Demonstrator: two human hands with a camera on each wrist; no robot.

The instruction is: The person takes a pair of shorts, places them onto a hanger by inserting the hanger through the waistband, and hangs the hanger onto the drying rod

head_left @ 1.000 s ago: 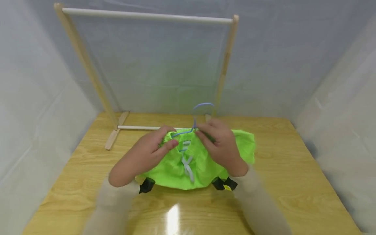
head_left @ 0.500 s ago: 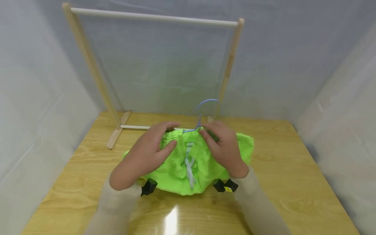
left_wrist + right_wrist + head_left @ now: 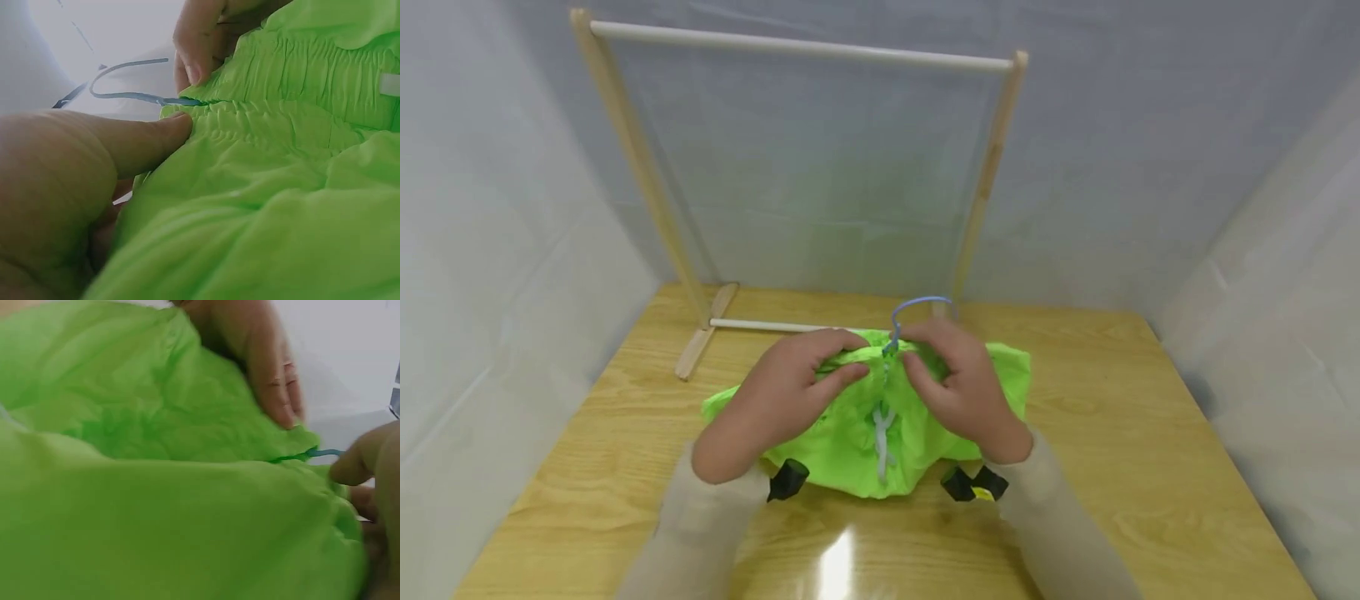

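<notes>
Both hands (image 3: 790, 392) have lowered the hanger (image 3: 913, 312) into the shorts (image 3: 857, 433).

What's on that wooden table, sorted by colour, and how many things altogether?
Green: 1, the shorts, pinched at the waistband by the left hand and right hand
Blue: 1, the hanger, its hook sticking out of the waistband
Wood: 1, the rack
Total: 3
</notes>
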